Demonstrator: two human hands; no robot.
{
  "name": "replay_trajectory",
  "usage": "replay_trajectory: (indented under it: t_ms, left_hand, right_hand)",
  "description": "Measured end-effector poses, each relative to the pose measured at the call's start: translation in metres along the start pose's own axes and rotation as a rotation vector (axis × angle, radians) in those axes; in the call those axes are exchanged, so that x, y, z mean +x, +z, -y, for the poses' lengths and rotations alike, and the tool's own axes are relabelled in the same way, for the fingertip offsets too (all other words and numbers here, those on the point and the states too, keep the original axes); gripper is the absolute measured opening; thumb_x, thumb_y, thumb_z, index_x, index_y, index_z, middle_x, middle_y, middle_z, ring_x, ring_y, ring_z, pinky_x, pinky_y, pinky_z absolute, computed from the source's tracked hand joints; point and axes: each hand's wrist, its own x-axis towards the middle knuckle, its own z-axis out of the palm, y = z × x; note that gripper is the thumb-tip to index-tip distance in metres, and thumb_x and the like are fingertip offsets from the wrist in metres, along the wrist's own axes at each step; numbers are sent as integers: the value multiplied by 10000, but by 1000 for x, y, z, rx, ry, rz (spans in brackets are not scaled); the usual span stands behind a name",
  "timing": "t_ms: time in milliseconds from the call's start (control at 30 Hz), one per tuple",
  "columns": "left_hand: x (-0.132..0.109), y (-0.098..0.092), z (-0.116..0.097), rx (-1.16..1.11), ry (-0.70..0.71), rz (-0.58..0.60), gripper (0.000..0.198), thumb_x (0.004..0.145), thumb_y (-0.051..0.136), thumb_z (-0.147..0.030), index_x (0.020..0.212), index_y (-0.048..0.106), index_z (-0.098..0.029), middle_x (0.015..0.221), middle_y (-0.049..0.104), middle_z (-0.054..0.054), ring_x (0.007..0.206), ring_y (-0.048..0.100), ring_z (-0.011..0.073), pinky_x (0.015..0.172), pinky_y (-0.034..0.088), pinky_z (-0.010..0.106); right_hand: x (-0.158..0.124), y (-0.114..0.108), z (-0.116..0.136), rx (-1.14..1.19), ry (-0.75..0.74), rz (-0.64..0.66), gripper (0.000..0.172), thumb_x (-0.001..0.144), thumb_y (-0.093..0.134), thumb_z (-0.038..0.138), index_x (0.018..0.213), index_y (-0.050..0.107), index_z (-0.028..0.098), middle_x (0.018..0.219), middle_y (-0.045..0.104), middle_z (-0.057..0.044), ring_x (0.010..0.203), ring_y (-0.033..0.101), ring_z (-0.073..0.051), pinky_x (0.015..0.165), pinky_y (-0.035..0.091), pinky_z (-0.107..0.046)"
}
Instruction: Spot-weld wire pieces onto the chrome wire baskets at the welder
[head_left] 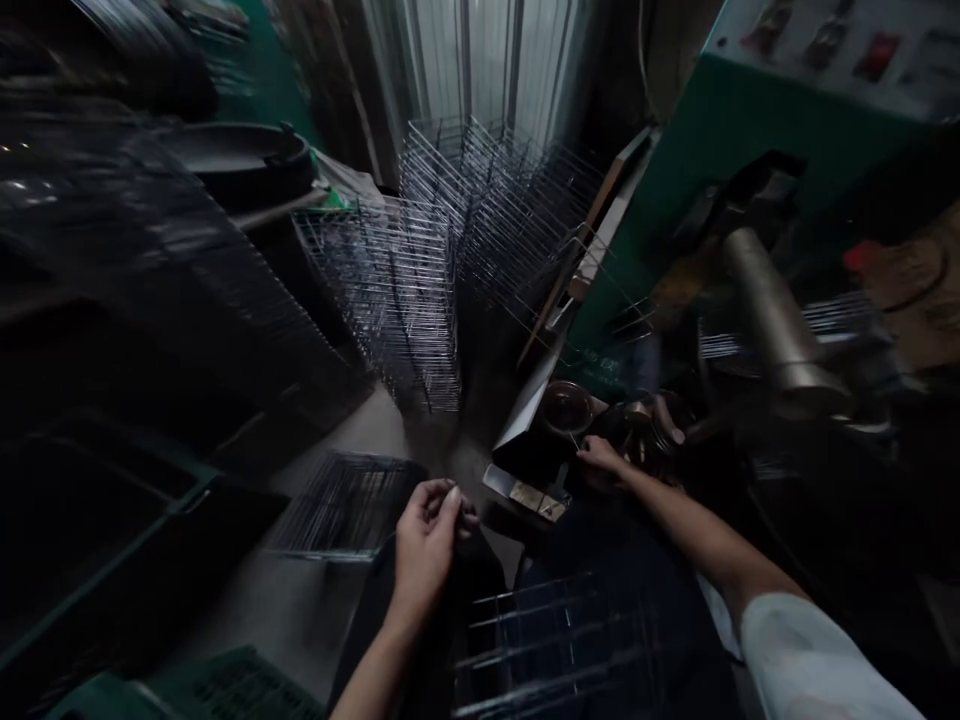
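My left hand (435, 522) is held above my legs, its thumb pressed to its curled fingers. What it pinches, if anything, is too small to make out. My right hand (601, 456) reaches forward with its fingers pinched together. A short, thin metal piece like a wire (574, 439) sticks out from those fingertips, close to a round dark red bowl (568, 407). Across my lap lies a wire grid (555, 640), blurred in part. Between the two hands is a small block with a bright metal edge (529, 493).
Stacked wire racks (420, 300) stand ahead, with another stack (345, 505) low on the left. At right is a green machine (810, 120) with a metal cylinder (780, 320). Green crates (217, 690) sit at lower left. A black round pan (232, 165) is at upper left.
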Motion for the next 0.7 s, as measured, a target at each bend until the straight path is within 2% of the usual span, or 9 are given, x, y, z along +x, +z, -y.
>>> replay_trajectory:
  t_ms: [67,167,267,400,467,600,700]
  left_hand:
    - [4,3,5,92,28,16,418,816,669,-550,996,569,-187,795,674,26,644,662,171,593,540,266]
    - [11,5,2,230,55,38,384,835,646,-553,977,599,-199,798,686,27,665,673,187,646,550,283]
    - [18,5,-3,321,44,21,406,818,645,-584,966,620,-207,744,689,24,653,675,205,634,545,287]
    - [28,5,-3,353,-7,24,451,787,654,-627,965,629,-213,699,683,25,618,662,216,578,530,288]
    - [31,6,-2,364,-46,43,466,781,654,-641,974,631,-218,684,675,23,595,649,214,538,514,280]
    - [33,8,-1,378,-81,62,486,772,654,-662,970,636,-218,691,671,29,588,642,215,512,502,275]
    - [33,9,0,387,-59,57,475,781,652,-651,968,635,-215,706,676,30,607,643,212,534,508,274]
  right_hand:
    - [39,12,-3,-19,40,-30,182,954,664,288,1050,655,133,1095,654,-67,1018,633,-214,914,527,-414]
    - [90,22,-5,-1,89,-89,256,974,638,335,1139,642,139,1181,633,-89,1076,616,-229,945,515,-431]
    - [123,29,-18,50,173,-143,311,989,615,362,1206,620,141,1232,613,-105,1101,611,-239,952,518,-443]
    - [139,44,-43,150,314,-158,326,1004,594,373,1232,606,141,1211,620,-103,1049,634,-227,904,550,-427]
    - [144,57,-47,220,341,-136,331,1007,589,378,1240,599,143,1176,631,-94,984,651,-209,848,574,-400]
    - [153,76,-38,340,326,-111,334,1006,596,353,1270,580,149,1175,627,-89,945,656,-194,800,588,-370]
    - [151,72,-33,390,310,-108,320,1000,606,346,1248,590,144,1161,630,-86,934,656,-192,786,590,-360]
